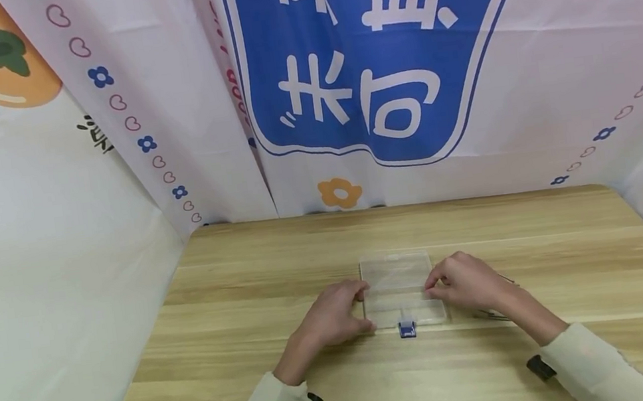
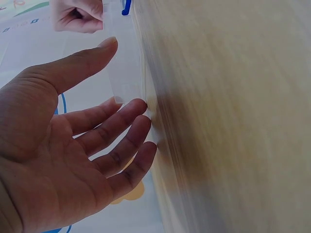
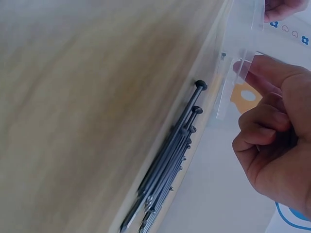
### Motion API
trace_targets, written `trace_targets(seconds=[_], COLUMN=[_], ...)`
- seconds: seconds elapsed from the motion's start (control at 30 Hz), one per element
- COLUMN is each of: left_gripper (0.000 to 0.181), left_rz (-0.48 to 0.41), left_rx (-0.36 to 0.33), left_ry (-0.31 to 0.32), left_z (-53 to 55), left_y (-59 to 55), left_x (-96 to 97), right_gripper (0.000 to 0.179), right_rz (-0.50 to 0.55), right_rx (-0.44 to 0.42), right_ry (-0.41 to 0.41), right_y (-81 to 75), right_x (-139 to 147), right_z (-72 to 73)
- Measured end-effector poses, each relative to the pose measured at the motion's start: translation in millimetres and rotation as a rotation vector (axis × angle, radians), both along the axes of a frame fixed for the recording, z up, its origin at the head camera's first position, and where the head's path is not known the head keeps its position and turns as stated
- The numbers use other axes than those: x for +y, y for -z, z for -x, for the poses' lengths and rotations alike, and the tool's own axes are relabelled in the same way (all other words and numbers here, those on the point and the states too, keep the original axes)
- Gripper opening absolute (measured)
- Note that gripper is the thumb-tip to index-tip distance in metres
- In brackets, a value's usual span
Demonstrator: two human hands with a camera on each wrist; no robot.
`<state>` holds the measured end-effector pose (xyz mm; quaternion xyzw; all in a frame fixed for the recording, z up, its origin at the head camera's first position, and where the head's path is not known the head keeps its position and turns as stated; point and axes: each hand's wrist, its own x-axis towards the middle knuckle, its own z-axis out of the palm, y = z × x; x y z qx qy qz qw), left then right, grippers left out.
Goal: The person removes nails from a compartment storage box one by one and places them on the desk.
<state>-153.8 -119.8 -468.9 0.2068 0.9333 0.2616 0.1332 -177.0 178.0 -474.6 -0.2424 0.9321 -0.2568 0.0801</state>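
A flat clear plastic box [image 1: 397, 285] with a blue latch [image 1: 407, 329] on its near side lies on the wooden table. My left hand [image 1: 336, 316] is at the box's left side, thumb and fingers spread apart; in the left wrist view its relaxed fingers [image 2: 138, 126] reach the box's edge. My right hand [image 1: 467, 283] pinches the box's right edge between thumb and index finger, the other fingers curled in. In the right wrist view a fingertip shows through the clear wall [image 3: 243, 65]. Several long dark nails [image 3: 170, 150] lie beside the right hand, partly hidden under it in the head view.
The wooden table [image 1: 246, 370] ends at a far edge against a white printed cloth [image 1: 553, 78] with a blue panel. Cloth also hangs at the left and right sides. Dark straps [image 1: 541, 367] show at both sleeve cuffs.
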Motion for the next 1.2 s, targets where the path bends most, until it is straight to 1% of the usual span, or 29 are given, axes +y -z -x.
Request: trace_targets(seconds=[0.23, 0.43, 0.57, 0.67, 0.83, 0.93, 1.07, 1.2], left_gripper=[0.068, 0.069, 0.069, 0.068, 0.068, 0.069, 0.069, 0.069], left_rz=[0.0, -0.004, -0.003, -0.001, 0.003, 0.002, 0.002, 0.002], left_rx=[0.0, 0.005, -0.002, -0.006, -0.008, -0.008, -0.011, -0.014], left_ry=[0.001, -0.006, -0.006, -0.009, -0.012, -0.011, -0.011, -0.015], left_z=[-0.2, 0.4, 0.2, 0.0, -0.4, -0.6, -0.7, -1.0], left_y=[-0.8, -0.8, 0.2, 0.9, 1.3, 1.4, 1.2, -0.1], left_x=[-0.2, -0.2, 0.2, 0.5, 0.5, 0.6, 1.0, 1.3], right_gripper=[0.007, 0.008, 0.009, 0.007, 0.007, 0.01, 0.012, 0.008], right_rz=[-0.033, -0.091, -0.103, -0.079, -0.039, -0.031, -0.027, -0.021], right_rx=[0.011, 0.046, 0.033, 0.009, -0.023, -0.014, -0.011, -0.025], right_ry=[0.015, 0.06, 0.084, 0.086, 0.069, 0.05, 0.045, 0.02], right_y=[-1.4, -3.1, -1.3, 0.9, 2.7, 3.3, 3.7, 3.8], right_x=[-4, -11, -14, -14, -13, -13, -13, -13], right_z=[0.0, 0.3, 0.4, 0.8, 3.1, 4.5, 5.3, 6.2])
